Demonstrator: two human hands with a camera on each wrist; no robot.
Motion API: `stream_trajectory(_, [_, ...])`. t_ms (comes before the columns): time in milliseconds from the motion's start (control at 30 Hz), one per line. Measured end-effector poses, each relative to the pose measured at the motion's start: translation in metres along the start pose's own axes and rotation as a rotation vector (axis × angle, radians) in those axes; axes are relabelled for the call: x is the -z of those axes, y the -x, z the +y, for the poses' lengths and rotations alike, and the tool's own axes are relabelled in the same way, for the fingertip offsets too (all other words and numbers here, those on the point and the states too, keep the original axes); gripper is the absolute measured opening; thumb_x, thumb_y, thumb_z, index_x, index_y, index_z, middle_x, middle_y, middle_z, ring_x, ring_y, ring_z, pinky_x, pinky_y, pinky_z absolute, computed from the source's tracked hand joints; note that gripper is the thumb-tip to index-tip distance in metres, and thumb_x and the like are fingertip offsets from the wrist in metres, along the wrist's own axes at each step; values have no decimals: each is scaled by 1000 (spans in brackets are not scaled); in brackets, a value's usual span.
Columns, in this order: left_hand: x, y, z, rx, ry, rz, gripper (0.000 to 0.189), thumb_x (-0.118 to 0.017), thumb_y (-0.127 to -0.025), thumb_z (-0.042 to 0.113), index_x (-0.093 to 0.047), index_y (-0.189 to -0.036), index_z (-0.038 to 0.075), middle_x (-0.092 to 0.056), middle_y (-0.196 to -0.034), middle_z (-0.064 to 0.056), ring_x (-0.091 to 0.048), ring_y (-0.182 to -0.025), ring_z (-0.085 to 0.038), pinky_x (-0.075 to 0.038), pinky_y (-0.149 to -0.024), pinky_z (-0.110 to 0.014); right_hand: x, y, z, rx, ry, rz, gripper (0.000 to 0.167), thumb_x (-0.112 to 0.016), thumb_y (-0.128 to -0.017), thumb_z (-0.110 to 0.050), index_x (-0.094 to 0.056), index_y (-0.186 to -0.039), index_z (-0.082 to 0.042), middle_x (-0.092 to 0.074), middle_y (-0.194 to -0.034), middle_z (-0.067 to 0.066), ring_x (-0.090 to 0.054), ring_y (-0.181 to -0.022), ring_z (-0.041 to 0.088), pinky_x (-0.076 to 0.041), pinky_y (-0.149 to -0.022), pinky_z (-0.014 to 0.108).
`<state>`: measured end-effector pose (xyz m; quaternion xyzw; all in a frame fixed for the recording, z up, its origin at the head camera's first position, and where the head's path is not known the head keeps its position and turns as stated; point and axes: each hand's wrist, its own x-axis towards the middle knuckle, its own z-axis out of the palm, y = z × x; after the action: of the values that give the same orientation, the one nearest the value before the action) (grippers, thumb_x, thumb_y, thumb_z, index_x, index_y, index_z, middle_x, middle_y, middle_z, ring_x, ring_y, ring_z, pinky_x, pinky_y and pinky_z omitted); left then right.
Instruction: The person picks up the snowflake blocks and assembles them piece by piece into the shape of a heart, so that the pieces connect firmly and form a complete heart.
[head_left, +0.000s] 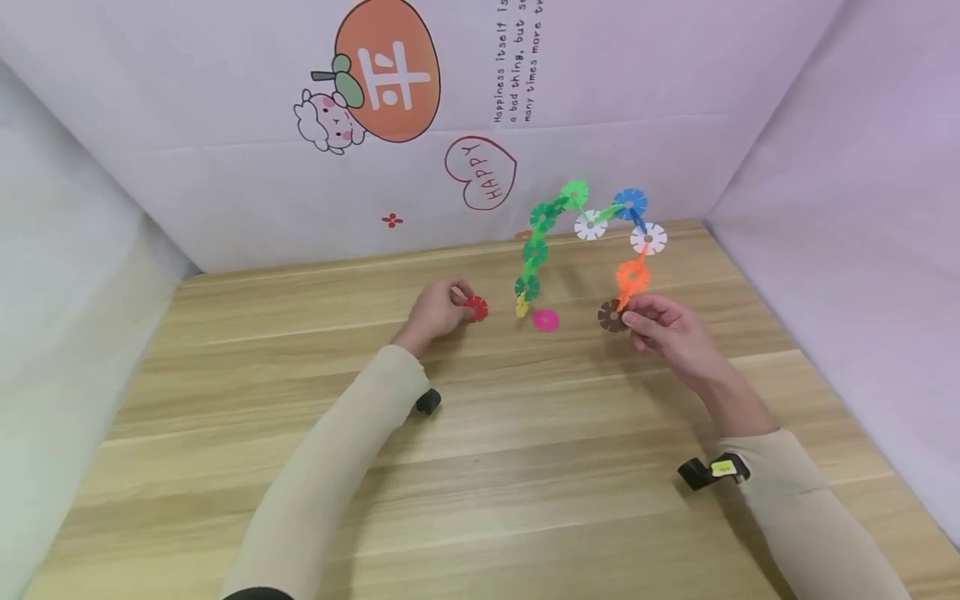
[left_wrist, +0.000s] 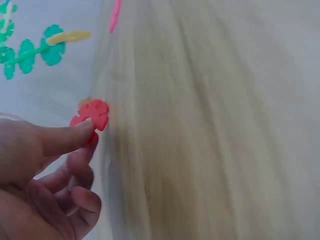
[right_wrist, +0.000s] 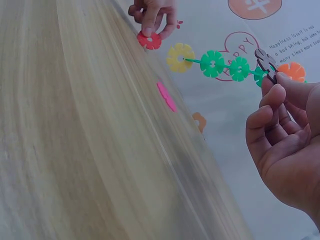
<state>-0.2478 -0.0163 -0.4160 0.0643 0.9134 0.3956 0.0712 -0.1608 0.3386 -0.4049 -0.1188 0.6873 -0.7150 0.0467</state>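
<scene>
My left hand (head_left: 437, 310) pinches a red notched snowflake disc (head_left: 478, 308) between thumb and fingertips. At the other side, my right hand (head_left: 678, 340) pinches a brown snowflake disc (head_left: 611, 317), the right end of a chain of linked discs. From it the chain arches up and over through an orange disc (head_left: 632, 275), white and blue discs (head_left: 630, 202), then green discs (head_left: 536, 252). A yellow disc (right_wrist: 180, 58) forms its left end, a short gap from the red one. In the right wrist view, fingers partly hide the brown disc.
A loose pink disc (head_left: 547, 320) lies on the wooden table (head_left: 480, 483) below the arch. Near the table's back edge is a small orange piece (right_wrist: 199, 121). A printed white cloth (head_left: 247, 192) hangs behind, with pale cloth walls at both sides.
</scene>
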Motion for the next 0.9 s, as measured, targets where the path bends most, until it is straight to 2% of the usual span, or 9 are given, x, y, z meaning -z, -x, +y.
stream_trajectory(133, [10,19,-7,-14,188,45,15,-76,-90,8,-69,-103,3,-69,-92,-12,-64,-85,-31,-49,-64,-29,-8,-7,2,-10,8,-5,6,-62,-99,-4,-66,-104,-5,-66,-87,0,-54,-63,9,-46,-54,20])
stream_trajectory(200, [14,31,-9,-32,260,45,12,-76,-90,7,-71,-100,1,-69,-90,-14,-63,-82,-34,-48,-58,-26,-13,-11,3,-12,3,-13,5,-62,-99,-4,-66,-103,-4,-66,-87,0,-54,-62,9,-45,-53,20])
stream_trajectory(300, [16,51,-7,-53,307,5,8,-75,-91,8,-73,-97,2,-70,-89,-14,-60,-72,-31,-44,-52,-23,-23,-17,5,-13,-6,-27,5,-62,-100,-5,-66,-103,-5,-65,-86,0,-54,-62,10,-45,-53,20])
stream_trajectory(367, [15,64,-3,-46,346,-41,9,-73,-93,9,-73,-98,2,-71,-90,-15,-56,-64,-25,-41,-49,-22,-30,-22,5,-16,-11,-37,5,-62,-100,-5,-65,-103,-5,-65,-86,0,-54,-62,10,-46,-54,20])
stream_trajectory(500, [4,85,7,-47,421,-124,12,-70,-96,9,-70,-104,0,-72,-90,-14,-50,-51,-19,-40,-45,-23,-46,-30,4,-25,14,-54,5,-62,-100,-7,-64,-105,-6,-63,-86,1,-53,-63,10,-47,-55,19])
stream_trajectory(600, [-7,93,14,-73,458,-159,14,-68,-97,9,-68,-106,-2,-73,-90,-13,-51,-46,-17,-42,-44,-25,-61,-35,2,-24,41,-78,7,-62,-101,-8,-63,-107,-4,-64,-88,3,-53,-64,11,-45,-54,19])
stream_trajectory(700, [-16,96,19,-68,529,-184,16,-66,-98,10,-67,-108,-3,-73,-92,-18,-50,-44,-13,-41,-44,-25,-76,-40,1,-16,40,-111,8,-61,-101,-6,-62,-107,-2,-64,-89,7,-53,-64,12,-44,-54,20])
stream_trajectory(767, [-20,97,21,-44,593,-198,17,-65,-99,10,-67,-109,-3,-72,-93,-21,-48,-44,-10,-39,-43,-23,-84,-43,1,-5,31,-127,9,-61,-101,-5,-62,-108,-1,-64,-89,11,-53,-64,13,-44,-54,21])
stream_trajectory(900, [-26,97,24,27,751,-231,20,-63,-100,11,-67,-115,-2,-72,-91,-18,-44,-46,-9,-36,-43,-22,-96,-46,2,13,14,-151,9,-60,-101,-5,-62,-108,0,-63,-87,12,-53,-64,13,-45,-55,20])
